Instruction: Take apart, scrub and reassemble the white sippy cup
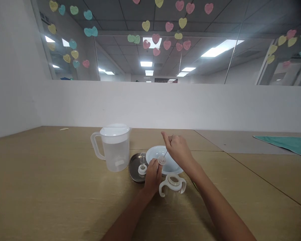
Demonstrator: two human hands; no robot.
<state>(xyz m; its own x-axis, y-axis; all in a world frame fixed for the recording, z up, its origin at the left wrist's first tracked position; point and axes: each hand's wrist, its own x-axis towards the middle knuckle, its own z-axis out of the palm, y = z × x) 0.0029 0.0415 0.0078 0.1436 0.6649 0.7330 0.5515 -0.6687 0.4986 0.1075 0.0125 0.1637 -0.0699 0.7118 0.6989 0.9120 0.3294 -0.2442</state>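
My left hand (153, 177) is closed on a small round translucent piece, which looks like a baby bottle nipple (162, 160), its open side facing me. My right hand (178, 150) grips a thin wire-like rod (166, 153) whose lower end reaches down to the nipple; its tip is hard to make out. Both hands are over the near side of a pale blue bowl (175, 167). A clear baby bottle (174, 182) with two white handles stands uncapped just below the bowl. Left of my left hand, a metal tray (132, 175) holds a white collar ring (142, 169) and a clear cap (142, 157).
A translucent lidded pitcher (116, 150) stands left of the tray. At the far right lies a green cloth (288, 143). A small pale flat piece (64, 129) rests at the back left. A white wall (165, 105) with windows above closes off the table's far edge.
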